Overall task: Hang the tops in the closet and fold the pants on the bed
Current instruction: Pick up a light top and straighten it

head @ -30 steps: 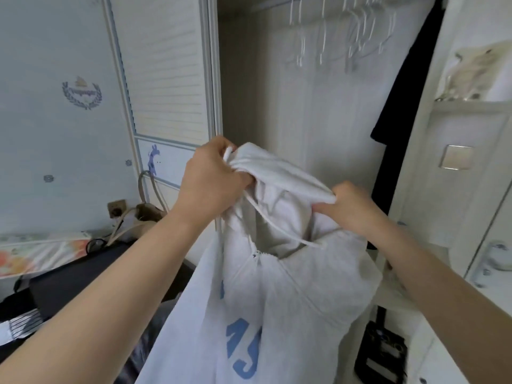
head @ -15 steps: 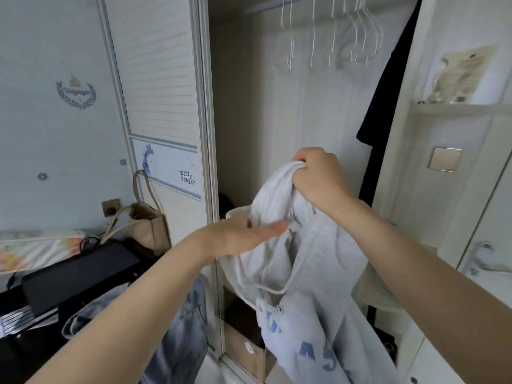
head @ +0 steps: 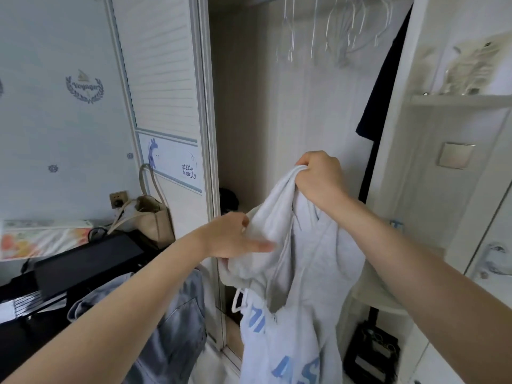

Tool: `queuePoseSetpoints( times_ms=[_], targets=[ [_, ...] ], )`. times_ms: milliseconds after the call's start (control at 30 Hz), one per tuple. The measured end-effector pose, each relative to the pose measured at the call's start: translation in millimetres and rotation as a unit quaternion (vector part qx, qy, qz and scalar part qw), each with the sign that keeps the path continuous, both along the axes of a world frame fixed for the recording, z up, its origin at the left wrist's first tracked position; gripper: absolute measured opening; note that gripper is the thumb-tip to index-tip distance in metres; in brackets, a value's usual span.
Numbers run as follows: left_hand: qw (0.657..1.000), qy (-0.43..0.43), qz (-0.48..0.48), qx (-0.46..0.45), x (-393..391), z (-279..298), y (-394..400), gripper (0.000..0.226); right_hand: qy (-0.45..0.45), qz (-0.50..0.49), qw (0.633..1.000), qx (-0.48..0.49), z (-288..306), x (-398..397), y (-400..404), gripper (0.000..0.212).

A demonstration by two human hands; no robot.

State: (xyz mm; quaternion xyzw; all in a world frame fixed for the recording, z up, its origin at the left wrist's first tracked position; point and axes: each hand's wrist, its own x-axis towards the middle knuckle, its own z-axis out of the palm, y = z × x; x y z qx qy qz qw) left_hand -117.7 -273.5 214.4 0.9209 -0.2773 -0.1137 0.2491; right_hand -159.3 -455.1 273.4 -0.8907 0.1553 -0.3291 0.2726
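A: What do I have in the head view?

B: I see my right hand [head: 318,177] raised in front of the open closet [head: 277,120]. Its fingers are curled tight around a bunched part of the light grey hoodie [head: 299,273], near the hood, and the whole garment hangs down from this grip. Blue letters are printed on the lower front, and a white drawstring [head: 238,299] makes a loop below the hood.

A: And the other hand?

B: My left hand [head: 235,239] is at the left side of the hood. The fingers are nearly straight and point to the right, and they lie against the cloth. The thumb side touches the upper edge of the hood. I cannot tell if some cloth is pinched under the palm.

A: Where is the hoodie compared with the rail?

B: It is well below the empty white hangers [head: 332,31], which hang in a group at the top of the closet. A dark garment [head: 379,106] hangs at the right side of the closet. Down on the left, a pair of blue jeans [head: 171,322] lies over the edge of a dark surface. A beige bag [head: 153,217] stands behind it, against the sliding door [head: 160,79].
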Motion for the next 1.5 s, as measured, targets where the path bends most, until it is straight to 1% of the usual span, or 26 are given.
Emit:
queuePoseSetpoints(
  times_ms=[67, 100, 167, 233, 333, 400, 433, 500, 533, 600, 633, 667, 700, 767, 833, 933, 1000, 1067, 1100, 1167, 1233, 1300, 1333, 1400, 1433, 1500],
  targets=[
    [0.997, 0.057, 0.026, -0.045, -7.6, -14.0, -19.4, 0.087, -0.005, 0.025, 1.000, 0.003, -6.8, 3.9, 9.2, 0.032],
    [0.996, 0.044, 0.053, -0.059, -8.0, -24.3, -28.8, 0.083, -0.009, 0.045, 0.999, 0.005, -8.8, 6.0, 14.7, 0.031],
    [0.987, -0.055, 0.140, -0.051, -2.6, -39.7, -34.0, 0.060, -0.021, 0.064, 0.998, -0.004, -8.5, 6.3, 21.2, 0.028],
    [0.967, -0.130, 0.218, -0.037, 8.5, -42.7, -18.4, 0.040, -0.027, 0.054, 0.997, -0.049, -6.7, 2.8, 16.6, 0.029],
    [0.944, -0.192, 0.268, -0.003, 29.7, -26.2, 16.1, 0.028, -0.009, 0.031, 0.988, -0.150, -10.7, -5.4, -0.7, 0.024],
    [0.929, -0.252, 0.270, 0.004, 39.6, -9.3, 32.2, 0.016, 0.046, 0.044, 0.976, -0.206, -22.8, -7.8, -7.3, 0.014],
    [0.917, -0.296, 0.266, -0.004, 43.2, -2.3, 36.5, 0.013, 0.096, 0.052, 0.968, -0.225, -32.0, -7.4, -10.2, 0.022],
    [0.891, -0.373, 0.256, -0.028, 50.5, 6.6, 42.4, 0.018, 0.214, 0.060, 0.946, -0.238, -53.5, -6.4, -14.5, 0.037],
    [0.888, -0.377, 0.259, -0.036, 53.0, 9.1, 42.8, 0.022, 0.256, 0.061, 0.935, -0.238, -63.9, -4.7, -17.0, 0.040],
    [0.911, -0.288, 0.290, -0.048, 60.0, 13.4, 38.5, 0.021, 0.276, 0.047, 0.932, -0.230, -75.8, 0.9, -23.9, 0.039],
    [0.928, -0.207, 0.304, -0.060, 65.5, 14.0, 34.9, 0.013, 0.246, 0.036, 0.942, -0.224, -78.0, 3.9, -26.4, 0.037],
    [0.939, -0.123, 0.306, -0.094, 69.5, 14.9, 32.4, 0.017, 0.198, 0.018, 0.953, -0.228, -78.9, 6.9, -27.9, 0.035],
    [0.940, -0.035, 0.303, -0.150, 74.9, 13.2, 32.1, 0.026, 0.142, -0.007, 0.960, -0.240, -80.2, 9.6, -27.7, 0.035],
    [0.912, 0.139, 0.286, -0.259, 86.0, 11.1, 30.5, 0.018, 0.060, -0.064, 0.961, -0.262, -82.3, 19.4, -26.7, 0.038],
    [0.883, 0.249, 0.265, -0.297, 91.1, 13.9, 33.2, 0.010, 0.069, -0.092, 0.970, -0.213, -86.4, 32.2, -29.6, 0.045],
    [0.882, 0.370, 0.139, -0.256, 105.0, 23.8, 34.1, 0.020, 0.166, -0.084, 0.982, -0.032, -87.0, 57.6, -40.3, 0.060],
    [0.882, 0.400, 0.045, -0.246, 119.1, 29.7, 29.9, 0.031, 0.145, -0.070, 0.986, 0.048, -86.6, 75.5, -41.5, 0.059],
    [0.869, 0.391, -0.010, -0.303, 144.0, 34.2, 22.7, 0.033, 0.073, -0.049, 0.993, 0.079, -82.5, 94.4, -38.0, 0.044],
    [0.851, 0.391, -0.026, -0.351, 156.9, 37.0, 18.6, 0.035, 0.043, -0.028, 0.995, 0.082, -78.3, 100.8, -37.1, 0.041],
    [0.797, 0.408, -0.050, -0.443, 185.4, 44.7, 10.2, 0.035, 0.025, 0.009, 0.998, 0.051, -68.1, 112.8, -38.4, 0.031],
    [0.747, 0.431, -0.068, -0.502, 212.3, 52.2, 1.1, 0.032, 0.052, 0.013, 0.999, -0.005, -56.0, 118.7, -40.4, 0.031],
    [0.722, 0.454, -0.093, -0.514, 236.1, 61.8, -9.7, 0.028, 0.065, -0.024, 0.995, -0.068, -44.3, 124.2, -45.9, 0.031],
    [0.723, 0.462, -0.113, -0.501, 246.4, 67.2, -15.3, 0.027, 0.064, -0.054, 0.991, -0.100, -37.6, 126.2, -49.7, 0.030],
    [0.750, 0.458, -0.154, -0.452, 262.3, 77.1, -25.8, 0.032, 0.050, -0.118, 0.984, -0.120, -24.4, 126.7, -56.7, 0.029],
    [0.774, 0.442, -0.169, -0.421, 270.3, 80.5, -30.2, 0.039, 0.026, -0.147, 0.983, -0.103, -17.3, 126.8, -61.0, 0.029],
    [0.844, 0.368, -0.185, -0.343, 285.9, 80.4, -37.0, 0.058, -0.046, -0.191, 0.978, -0.062, -4.6, 127.4, -67.9, 0.024]
  ],
)
